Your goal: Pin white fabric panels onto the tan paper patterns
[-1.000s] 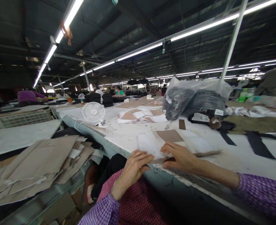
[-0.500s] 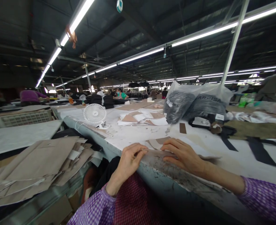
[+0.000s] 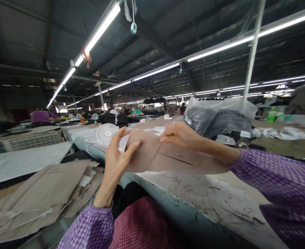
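Beige panel: the flat, fabric-like panel (image 3: 148,154) is up in front of you at the centre of the frame, over the near edge of the tabletop (image 3: 183,188); its right part passes under your right forearm.
Dark line: a thin dark line (image 3: 177,159) crosses the panel's face, with a small shiny mark (image 3: 179,155) just above it.
Right hand: your right hand (image 3: 179,136) pinches the panel at its upper edge, thumb and fingers together.
Left hand: your left hand (image 3: 117,154) is at the panel's left end, thumb spread from the fingers and lying over the face; whether it bears any of the hold, you cannot tell from here.
Pile at lower left: a loose pile (image 3: 43,188) of similar beige pieces lies well apart from your hands, some with white slips between them.
How far along: the panel is raised and turned face-on to you, but not laid on the pile. Whether the piled pieces are handled or waiting does not show.
Behind the panel: a white fan (image 3: 107,133) stands left of centre, partly covered by your left hand; filled plastic bags (image 3: 227,116) sit right of centre.
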`<action>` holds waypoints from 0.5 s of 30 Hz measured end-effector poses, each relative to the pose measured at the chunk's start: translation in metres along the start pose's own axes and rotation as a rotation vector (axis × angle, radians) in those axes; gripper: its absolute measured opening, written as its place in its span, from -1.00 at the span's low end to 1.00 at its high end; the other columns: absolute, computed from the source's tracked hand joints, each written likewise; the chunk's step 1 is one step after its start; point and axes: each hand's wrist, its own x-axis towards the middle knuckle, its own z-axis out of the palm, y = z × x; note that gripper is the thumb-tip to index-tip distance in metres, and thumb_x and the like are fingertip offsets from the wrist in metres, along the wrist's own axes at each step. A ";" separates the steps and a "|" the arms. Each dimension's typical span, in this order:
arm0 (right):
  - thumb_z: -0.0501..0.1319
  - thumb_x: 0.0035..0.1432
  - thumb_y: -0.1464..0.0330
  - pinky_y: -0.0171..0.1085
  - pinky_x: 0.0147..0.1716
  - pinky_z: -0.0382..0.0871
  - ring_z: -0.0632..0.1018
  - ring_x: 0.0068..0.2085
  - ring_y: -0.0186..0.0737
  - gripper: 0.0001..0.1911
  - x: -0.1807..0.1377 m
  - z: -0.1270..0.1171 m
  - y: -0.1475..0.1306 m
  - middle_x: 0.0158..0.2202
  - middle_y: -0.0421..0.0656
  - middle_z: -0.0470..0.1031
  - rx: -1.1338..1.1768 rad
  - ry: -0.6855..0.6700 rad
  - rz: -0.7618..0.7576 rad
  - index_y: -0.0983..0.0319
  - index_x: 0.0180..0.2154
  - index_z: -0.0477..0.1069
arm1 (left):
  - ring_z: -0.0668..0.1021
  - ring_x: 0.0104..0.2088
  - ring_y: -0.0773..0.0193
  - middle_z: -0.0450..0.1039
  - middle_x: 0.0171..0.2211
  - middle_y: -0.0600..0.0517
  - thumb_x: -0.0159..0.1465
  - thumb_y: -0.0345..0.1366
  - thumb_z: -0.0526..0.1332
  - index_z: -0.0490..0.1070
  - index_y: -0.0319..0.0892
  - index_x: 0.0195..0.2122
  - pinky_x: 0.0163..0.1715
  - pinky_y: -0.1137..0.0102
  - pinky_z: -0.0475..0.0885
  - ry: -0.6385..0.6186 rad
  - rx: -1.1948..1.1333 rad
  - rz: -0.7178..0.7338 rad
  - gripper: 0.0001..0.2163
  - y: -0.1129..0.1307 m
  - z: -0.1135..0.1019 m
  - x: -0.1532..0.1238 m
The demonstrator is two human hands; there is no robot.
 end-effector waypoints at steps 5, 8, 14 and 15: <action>0.20 0.07 0.26 -0.37 -0.47 0.05 0.28 -0.48 -0.41 -0.73 0.044 -0.020 0.011 -0.56 -0.26 0.31 0.198 0.008 0.106 0.33 -0.49 0.53 | 0.28 0.25 0.05 0.22 0.25 -0.13 0.04 -0.14 0.42 0.14 -0.06 0.25 0.26 0.10 0.11 0.224 -0.365 -0.372 -0.24 -0.056 -0.006 -0.033; 0.21 0.02 0.26 -0.36 -0.51 -0.03 0.18 -0.52 -0.43 -0.71 0.057 -0.020 0.003 -0.62 -0.29 0.15 0.281 0.036 0.140 0.34 -0.59 0.46 | 0.49 0.06 0.16 0.43 0.07 -0.03 0.00 -0.13 0.45 0.38 -0.06 0.04 0.14 0.24 0.33 0.155 -0.718 -0.612 -0.44 -0.087 0.003 -0.076; 0.27 -0.02 0.31 -0.36 -0.46 0.08 0.26 -0.49 -0.40 -0.75 0.078 -0.001 -0.021 -0.62 -0.28 0.21 0.432 0.077 0.243 0.33 -0.62 0.43 | 0.57 -0.04 0.20 0.55 -0.03 0.03 0.07 -0.28 0.43 0.45 0.01 0.01 0.03 0.34 0.46 0.079 -1.258 -0.818 -0.55 -0.094 0.020 -0.119; 0.28 -0.01 0.30 -0.36 -0.45 0.10 0.26 -0.48 -0.40 -0.76 0.080 0.003 -0.023 -0.62 -0.28 0.21 0.459 0.061 0.241 0.32 -0.60 0.43 | 0.56 0.00 0.21 0.53 0.00 0.03 0.13 -0.33 0.38 0.42 0.03 0.06 0.06 0.35 0.44 0.105 -1.267 -0.844 -0.56 -0.091 0.018 -0.118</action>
